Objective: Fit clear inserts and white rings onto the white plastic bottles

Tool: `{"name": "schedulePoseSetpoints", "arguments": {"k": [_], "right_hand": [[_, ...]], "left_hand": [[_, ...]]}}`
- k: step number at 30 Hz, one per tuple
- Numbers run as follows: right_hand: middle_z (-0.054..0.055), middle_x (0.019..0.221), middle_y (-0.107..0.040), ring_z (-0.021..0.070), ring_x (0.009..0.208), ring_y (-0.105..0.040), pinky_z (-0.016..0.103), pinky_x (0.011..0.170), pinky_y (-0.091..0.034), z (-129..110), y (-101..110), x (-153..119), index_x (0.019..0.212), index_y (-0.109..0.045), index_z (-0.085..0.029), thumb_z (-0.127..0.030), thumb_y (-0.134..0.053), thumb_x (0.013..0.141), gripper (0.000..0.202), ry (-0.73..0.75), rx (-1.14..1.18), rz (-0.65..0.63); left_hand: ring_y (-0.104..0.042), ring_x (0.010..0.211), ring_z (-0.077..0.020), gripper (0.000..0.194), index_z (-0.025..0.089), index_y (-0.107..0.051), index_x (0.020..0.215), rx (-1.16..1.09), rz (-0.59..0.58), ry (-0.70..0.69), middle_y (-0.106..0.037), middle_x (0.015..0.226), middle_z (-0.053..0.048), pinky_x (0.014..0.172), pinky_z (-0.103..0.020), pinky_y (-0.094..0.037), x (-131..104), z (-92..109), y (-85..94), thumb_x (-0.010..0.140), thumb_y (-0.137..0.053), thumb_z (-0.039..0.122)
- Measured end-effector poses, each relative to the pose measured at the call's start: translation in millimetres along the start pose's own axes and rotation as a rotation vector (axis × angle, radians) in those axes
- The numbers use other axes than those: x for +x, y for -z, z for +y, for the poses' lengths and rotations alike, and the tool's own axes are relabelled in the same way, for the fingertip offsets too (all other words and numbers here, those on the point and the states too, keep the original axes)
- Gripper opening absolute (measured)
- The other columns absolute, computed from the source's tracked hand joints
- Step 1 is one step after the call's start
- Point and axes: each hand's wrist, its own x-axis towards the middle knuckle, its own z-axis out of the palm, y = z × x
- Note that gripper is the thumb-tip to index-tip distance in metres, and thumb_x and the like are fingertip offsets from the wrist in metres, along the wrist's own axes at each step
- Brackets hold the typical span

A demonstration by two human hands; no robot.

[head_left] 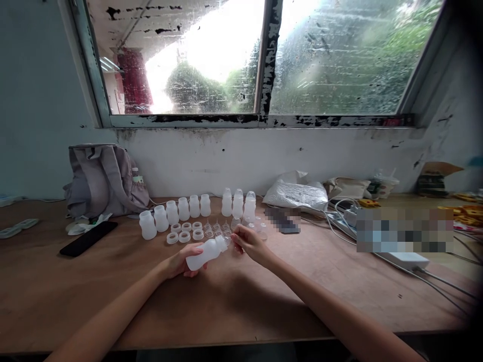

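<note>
My left hand (pixel 181 261) is wrapped round a frosted white baby bottle (pixel 206 255), tilted with its neck up to the right. Just off that neck, my right hand (pixel 247 240) is closed in a pinch; whatever its fingertips hold is too small to tell. Behind the hands, white collar rings (pixel 184 237) lie in short rows. Clear nipples (pixel 209 233) stand beside them. Several open bottles (pixel 172 212) form a slanting row at the left. Three capped bottles (pixel 237 203) stand upright at the back, with clear domed caps (pixel 261 231) in front of them.
A black phone (pixel 88 239) and a grey backpack (pixel 101 176) are on the left of the wooden table (pixel 151 317). To the right are a silver padded bag (pixel 296 193), a power strip (pixel 405 260) with cables, and a blurred patch. A window is above the wall.
</note>
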Motion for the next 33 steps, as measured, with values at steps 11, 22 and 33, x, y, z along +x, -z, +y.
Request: {"name": "schedulePoseSetpoints", "arguments": {"k": [11,22,33], "right_hand": [[0.000,0.062,-0.055,0.0094,0.039,-0.052,0.016,0.027,-0.035,-25.7,17.3,23.1,0.088,-0.045,-0.018,-0.060,-0.043,0.075,0.044,-0.436,0.115,-0.202],[0.006,0.116,-0.045,0.0180,0.096,-0.050,0.028,0.077,-0.045,-31.0,50.2,62.2,0.106,-0.046,-0.025,-0.035,-0.061,0.072,0.039,-0.127,0.071,-0.360],[0.000,0.057,-0.049,0.0098,0.050,-0.044,0.021,0.046,-0.032,4.0,51.2,67.1,0.066,-0.046,-0.017,-0.049,-0.048,0.078,0.034,-0.376,0.132,-0.189]], "left_hand": [[-0.055,0.068,-0.0147,0.044,0.020,-0.050,0.103,0.663,0.262,-0.102,-0.057,0.087,-0.002,0.053,-0.021,-0.042,11.9,41.3,-10.2,0.066,-0.061,0.039],[-0.049,0.045,-0.0111,0.047,0.022,-0.052,0.101,0.052,0.065,0.152,-0.059,0.074,-0.003,0.036,-0.019,-0.034,43.0,53.1,26.3,0.063,-0.058,0.048],[-0.053,0.061,-0.0142,0.052,0.019,-0.056,0.094,-0.411,0.109,0.198,-0.056,0.072,-0.005,0.047,-0.021,-0.040,65.4,35.6,18.8,0.066,-0.050,0.062]]}}
